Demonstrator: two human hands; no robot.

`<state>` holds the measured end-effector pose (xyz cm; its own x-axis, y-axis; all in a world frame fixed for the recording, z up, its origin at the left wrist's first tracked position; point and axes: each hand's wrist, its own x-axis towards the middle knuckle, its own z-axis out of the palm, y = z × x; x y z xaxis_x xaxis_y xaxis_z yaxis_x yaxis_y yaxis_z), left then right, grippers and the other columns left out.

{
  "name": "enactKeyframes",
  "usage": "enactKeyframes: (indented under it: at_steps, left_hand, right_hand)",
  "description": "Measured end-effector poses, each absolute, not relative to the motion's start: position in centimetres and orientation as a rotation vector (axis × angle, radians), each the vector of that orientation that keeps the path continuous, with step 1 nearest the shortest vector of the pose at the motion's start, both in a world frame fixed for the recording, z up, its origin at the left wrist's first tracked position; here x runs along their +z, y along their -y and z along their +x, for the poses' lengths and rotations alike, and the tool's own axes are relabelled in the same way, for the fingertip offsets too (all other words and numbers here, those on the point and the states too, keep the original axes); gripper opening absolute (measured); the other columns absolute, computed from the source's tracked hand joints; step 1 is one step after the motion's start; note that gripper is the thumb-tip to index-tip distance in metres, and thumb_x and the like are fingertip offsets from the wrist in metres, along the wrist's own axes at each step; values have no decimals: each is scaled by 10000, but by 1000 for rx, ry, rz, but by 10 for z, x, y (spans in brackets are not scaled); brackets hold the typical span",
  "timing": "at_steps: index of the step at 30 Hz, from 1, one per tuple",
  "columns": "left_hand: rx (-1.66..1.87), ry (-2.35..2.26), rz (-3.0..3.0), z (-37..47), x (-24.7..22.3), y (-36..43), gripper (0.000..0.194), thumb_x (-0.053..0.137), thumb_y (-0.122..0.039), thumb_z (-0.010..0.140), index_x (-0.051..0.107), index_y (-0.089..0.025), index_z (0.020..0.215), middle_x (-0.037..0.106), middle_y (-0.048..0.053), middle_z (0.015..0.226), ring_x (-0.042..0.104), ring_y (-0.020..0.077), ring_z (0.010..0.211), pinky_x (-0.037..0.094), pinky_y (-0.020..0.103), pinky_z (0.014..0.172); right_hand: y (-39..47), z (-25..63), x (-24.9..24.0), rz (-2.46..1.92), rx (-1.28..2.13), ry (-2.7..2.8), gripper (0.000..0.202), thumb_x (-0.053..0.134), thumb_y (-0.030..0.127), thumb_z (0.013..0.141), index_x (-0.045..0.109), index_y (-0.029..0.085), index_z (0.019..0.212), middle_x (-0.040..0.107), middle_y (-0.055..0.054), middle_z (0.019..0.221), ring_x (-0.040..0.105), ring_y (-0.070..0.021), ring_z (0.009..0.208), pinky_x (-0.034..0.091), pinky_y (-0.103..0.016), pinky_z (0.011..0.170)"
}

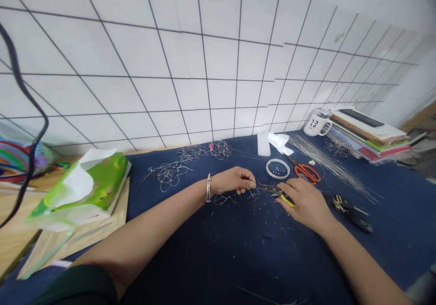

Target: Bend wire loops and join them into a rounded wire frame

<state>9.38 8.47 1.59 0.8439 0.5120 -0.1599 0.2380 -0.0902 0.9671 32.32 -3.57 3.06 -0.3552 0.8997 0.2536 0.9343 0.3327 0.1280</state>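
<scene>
From the head view, the left hand (235, 180) pinches a bit of thin wire (254, 198) between thumb and finger. The right hand (304, 202) is curled around the yellow-handled pliers (274, 189). The pliers lie sideways, with their nose pointing left at the wire, just beside the left fingertips. I cannot tell if the nose touches the wire. The wire is nearer the left hand.

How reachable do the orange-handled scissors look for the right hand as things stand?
Probably yes: the orange-handled scissors lie just beyond the right hand, with nothing visible covering their handles. The hand holds yellow-handled pliers, though, so it would likely have to put those down first.
</scene>
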Motion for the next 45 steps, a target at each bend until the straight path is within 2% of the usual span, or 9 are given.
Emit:
enactKeyframes:
  at_steps: [5, 10, 19, 30, 37, 45]
  left_hand:
    - [233, -524, 1613, 92, 16, -88, 174, 546, -306, 774, 553, -135, 805, 570, 15, 733, 532, 71, 595, 421, 182, 508]
    - [244, -543, 1576, 91, 14, -88, 161, 569, -289, 761, 555, -130, 783, 524, -18, 621, 471, 44, 502, 401, 174, 488]
    - [208, -497, 1527, 88, 21, -90, 149, 578, -268, 737, 598, -133, 798, 504, -30, 608, 409, 26, 446, 335, 169, 449]
    - [309, -548, 1475, 94, 16, -84, 207, 647, -300, 675, 625, -138, 802, 606, 25, 668, 557, 86, 582, 376, 183, 477]
    - [375, -590, 1405, 94, 18, -80, 216, 704, -272, 615, 596, -132, 738, 589, 6, 624, 532, 73, 547, 341, 167, 446]
    - [369, -564, 1322, 95, 17, -80, 205, 703, -231, 617, 639, -122, 779, 599, 13, 614, 531, 67, 535, 330, 162, 443]
  right_hand:
    - [38, 319, 31, -1639, -497, 2473, 317, 401, 346, 854, 535, 202, 1103, 549, -93, 960, 481, -209, 855, 371, -355, 755]
    - [41, 317, 32, -1563, -574, 2501, 306, 421, 323, 852, 526, 203, 1113, 549, -89, 955, 475, -202, 838, 361, -356, 762]
    - [42, 319, 25, -1332, -768, 2447, 306, 548, 281, 797, 551, 208, 1095, 572, -70, 916, 474, -174, 798, 371, -335, 776]
    - [43, 318, 17, -1267, -905, 2434, 360, 603, 258, 762, 548, 239, 1117, 586, -46, 920, 466, -167, 776, 372, -318, 708]
    - [41, 321, 13, -1250, -983, 2415, 420, 613, 206, 748, 526, 256, 1156, 591, -42, 928, 465, -168, 764, 357, -321, 684]
    - [43, 320, 17, -1234, -989, 2413, 423, 613, 182, 745, 529, 258, 1152, 593, -41, 927, 474, -177, 798, 350, -325, 695]
